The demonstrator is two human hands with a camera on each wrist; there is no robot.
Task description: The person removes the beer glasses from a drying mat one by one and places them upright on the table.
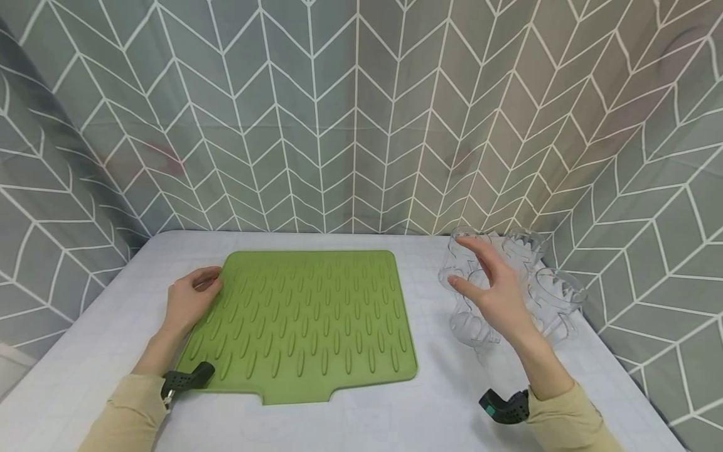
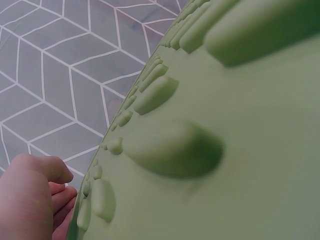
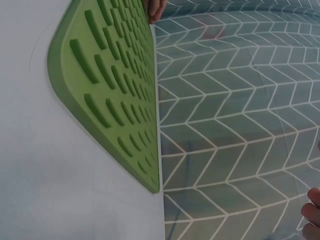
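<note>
A green ribbed drying mat (image 1: 305,320) lies flat on the white table, with a short tab at its near edge. My left hand (image 1: 194,295) is at the mat's left edge, its fingers loosely curled. In the left wrist view the thumb of the left hand (image 2: 35,195) is bent over the fingers, beside the mat (image 2: 250,165). My right hand (image 1: 497,289) is in front of several clear glass mugs, thumb and fingers spread apart. One mug (image 1: 449,276) shows past the fingertips; others are a nearer mug (image 1: 465,329), a back mug (image 1: 525,242) and a right mug (image 1: 556,292).
The white tablecloth (image 1: 429,414) covers the table. A grey curtain with white chevron lines (image 1: 339,125) rises behind the table and along both sides. The mugs stand close together near the table's right edge, partly hidden by the right hand.
</note>
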